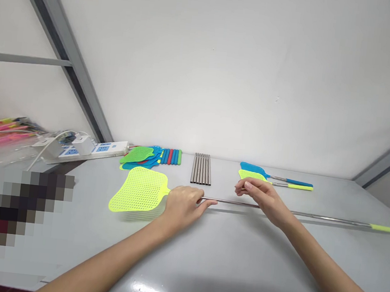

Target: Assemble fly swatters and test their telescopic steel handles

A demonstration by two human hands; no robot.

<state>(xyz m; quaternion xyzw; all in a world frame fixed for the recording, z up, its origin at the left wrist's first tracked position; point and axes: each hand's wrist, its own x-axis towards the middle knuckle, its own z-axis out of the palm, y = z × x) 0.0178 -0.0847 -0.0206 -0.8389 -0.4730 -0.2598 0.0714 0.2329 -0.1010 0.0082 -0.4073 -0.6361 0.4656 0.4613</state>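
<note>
My left hand (183, 205) is wrapped round the metal rod of a yellow fly swatter (141, 189), close to its perforated head. The extended rod runs to the right across the table and ends in a yellow grip (385, 229). Over the middle of that rod hovers my right hand (262, 197), fingers loosely bent and thumb apart, with nothing seen in it. Behind my right hand lie a blue fly swatter (253, 169) and a second yellow fly swatter (251, 175), both with short rods.
Several metal tubes (202, 169) lie side by side at the back of the grey table (182, 265). Left of them are several coloured handles (172, 156) and a pile of swatter heads (140, 155). A power strip (93, 150) with plugs and cables lies at the left edge.
</note>
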